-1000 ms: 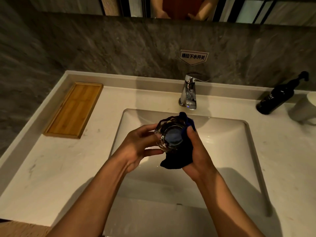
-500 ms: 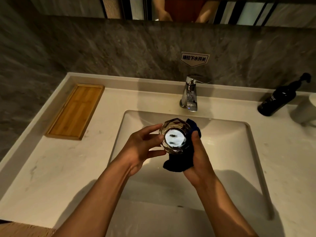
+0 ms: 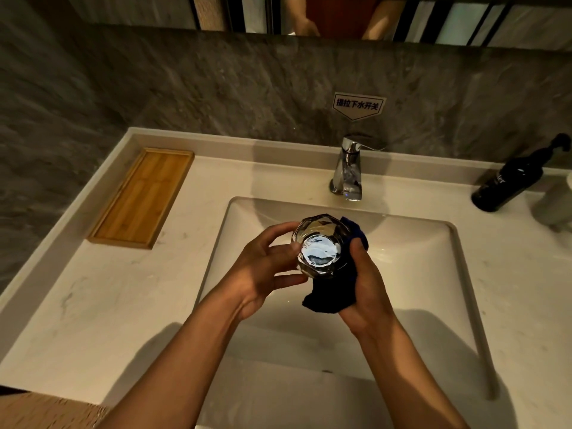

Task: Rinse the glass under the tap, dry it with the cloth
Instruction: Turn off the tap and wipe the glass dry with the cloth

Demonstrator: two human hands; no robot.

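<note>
A clear faceted glass [image 3: 318, 247] is held over the white sink basin [image 3: 411, 258], its round end turned up toward me. My left hand [image 3: 263, 275] grips its left side with fingers and thumb. My right hand [image 3: 365, 289] presses a dark blue cloth [image 3: 332, 295] against the glass's right and lower side; the cloth wraps behind the glass and hangs below it. The chrome tap [image 3: 348, 171] stands behind the basin, and no water is visible running from it.
A bamboo tray [image 3: 142, 196] lies on the counter at the back left. A black pump bottle [image 3: 513, 178] and a white cup [image 3: 557, 202] stand at the back right. A stone wall with a small sign [image 3: 358, 104] rises behind the tap.
The glass has tilted so its round end faces me and now reflects light. Both hands stay over the basin, the cloth still against the glass.
</note>
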